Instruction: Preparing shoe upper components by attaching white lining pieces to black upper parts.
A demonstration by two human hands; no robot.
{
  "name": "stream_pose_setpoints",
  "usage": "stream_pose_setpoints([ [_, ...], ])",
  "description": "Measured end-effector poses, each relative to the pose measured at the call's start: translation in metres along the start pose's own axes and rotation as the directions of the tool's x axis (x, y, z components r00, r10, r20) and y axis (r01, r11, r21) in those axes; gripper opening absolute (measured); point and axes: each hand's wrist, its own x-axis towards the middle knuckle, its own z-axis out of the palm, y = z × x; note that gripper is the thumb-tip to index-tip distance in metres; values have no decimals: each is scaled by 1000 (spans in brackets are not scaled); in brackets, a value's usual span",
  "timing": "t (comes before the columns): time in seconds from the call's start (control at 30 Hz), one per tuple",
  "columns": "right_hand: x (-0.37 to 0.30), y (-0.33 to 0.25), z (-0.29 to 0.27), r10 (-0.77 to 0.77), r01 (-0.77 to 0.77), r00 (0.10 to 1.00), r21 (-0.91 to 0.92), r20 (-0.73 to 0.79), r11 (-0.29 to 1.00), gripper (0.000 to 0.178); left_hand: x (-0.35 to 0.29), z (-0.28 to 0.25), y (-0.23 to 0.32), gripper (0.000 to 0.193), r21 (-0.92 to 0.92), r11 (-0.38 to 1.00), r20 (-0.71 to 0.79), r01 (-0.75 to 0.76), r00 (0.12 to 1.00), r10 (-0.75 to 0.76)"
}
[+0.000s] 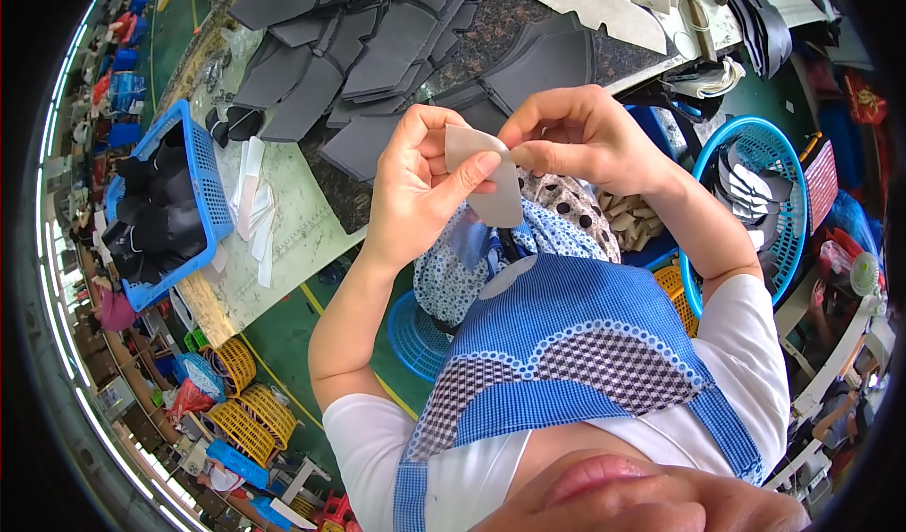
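A pale beige cut piece (491,187) of thin sheet material is held up over my lap, just off the table's near edge. My left hand (420,183) grips it from the left, thumb across its front and fingers behind. The thumb and fingertips of my right hand (580,140) are closed in a pinch at its upper right edge. Whatever else lies between those right fingertips is hidden. Beyond my hands, dark grey cut pieces (392,50) lie in overlapping piles on the dark speckled tabletop (505,3).
At the left, a blue basket (222,202) holds black pieces, beside white strips (253,192) on the table. A round blue basket (696,268) with white and grey pieces stands at my right. Beige pieces (613,22) lie at the back right. Yellow baskets (255,419) stand on the floor.
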Motion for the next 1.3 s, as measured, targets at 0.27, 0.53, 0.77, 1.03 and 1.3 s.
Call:
stream_pose_setpoints([
  [0.27,4,-23,4,147,-147,942,-24,302,989,14,0,-13,5,51,-164,955,334,247,925,-182],
  [0.53,-1,11,10,136,-208,966,343,222,916,18,10,-3,14,26,537,391,469,-748,650,599],
  [0.77,-28,57,-34,330,135,797,681,-506,720,17,-19,-1,13,9,518,-117,723,-847,360,590],
  [1.03,-168,139,-134,392,-774,633,-522,-668,359,34,-51,-33,-3,20,633,355,522,-688,718,460],
  [1.3,-6,9,-7,21,14,986,-209,165,978,21,-44,-23,3,18,576,206,561,-791,566,603],
])
